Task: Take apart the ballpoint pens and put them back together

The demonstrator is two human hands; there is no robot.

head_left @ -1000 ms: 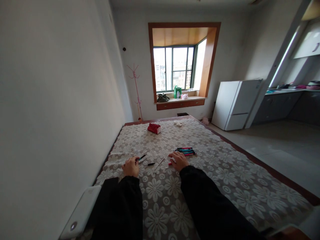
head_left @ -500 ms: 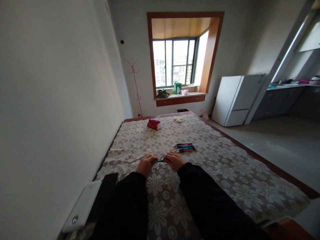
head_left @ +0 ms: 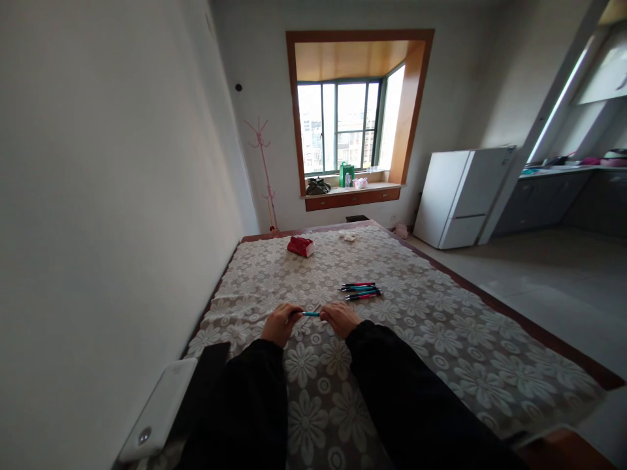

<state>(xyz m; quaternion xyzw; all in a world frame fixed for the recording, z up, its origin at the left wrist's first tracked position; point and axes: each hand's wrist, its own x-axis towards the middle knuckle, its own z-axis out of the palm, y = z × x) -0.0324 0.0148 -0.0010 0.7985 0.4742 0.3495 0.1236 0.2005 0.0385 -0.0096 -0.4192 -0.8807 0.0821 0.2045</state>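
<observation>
Hands met since earlier: left hand (head_left: 280, 323), right hand (head_left: 339, 318) pinch one teal pen (head_left: 310, 314); four pens (head_left: 361, 291) beyond.

A thin pen with a teal body (head_left: 310, 314) is held level between the left hand (head_left: 279, 323) and the right hand (head_left: 339, 318), one end in each. Only its short middle part can be seen; both ends are hidden by the fingers (head_left: 295, 312). It is kept just above the flowered lace cloth on the table (head_left: 441, 339), pointing from side to side.
</observation>
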